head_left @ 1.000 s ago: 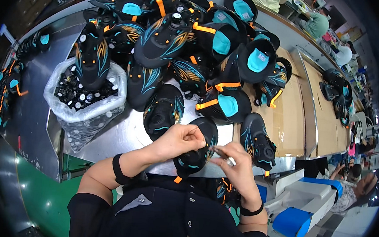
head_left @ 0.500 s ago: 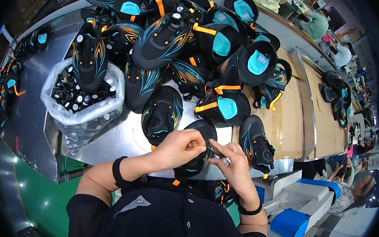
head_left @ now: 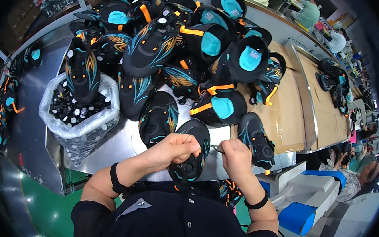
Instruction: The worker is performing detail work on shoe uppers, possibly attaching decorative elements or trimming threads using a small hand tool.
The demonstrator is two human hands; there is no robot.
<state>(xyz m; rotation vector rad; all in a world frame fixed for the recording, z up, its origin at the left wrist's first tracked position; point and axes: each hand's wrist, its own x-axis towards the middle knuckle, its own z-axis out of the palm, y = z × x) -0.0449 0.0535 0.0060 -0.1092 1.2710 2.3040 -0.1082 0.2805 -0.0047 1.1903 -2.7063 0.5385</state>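
A black shoe upper (head_left: pixel 191 166) with a round dial lies under my hands at the table's front edge. Above its left side, my left hand (head_left: pixel 176 148) is closed in a pinch; a thin dark thread seems to show at the fingertips, too fine to be sure. To the right of the shoe, my right hand (head_left: pixel 236 158) is closed around a small dark metal tool (head_left: pixel 217 148), whose tip points left. Most of that tool is hidden in my fingers. Beside my right hand rests another shoe upper (head_left: pixel 257 139), and behind my left wrist another one (head_left: pixel 159 118).
A heap of black shoe uppers (head_left: pixel 153 44) with turquoise insides and orange tabs covers the back of the metal table (head_left: pixel 121 142). At left stands a clear plastic bag (head_left: pixel 79 138) of small black parts. Cardboard (head_left: pixel 282 121) lies at right, near a blue-and-white machine (head_left: pixel 301 198). Other people sit beyond.
My hands have moved apart: the right hand with its metal tool went right, off the left hand's fingertips. The left hand has shifted slightly, still pinched. The view has shifted a little too.
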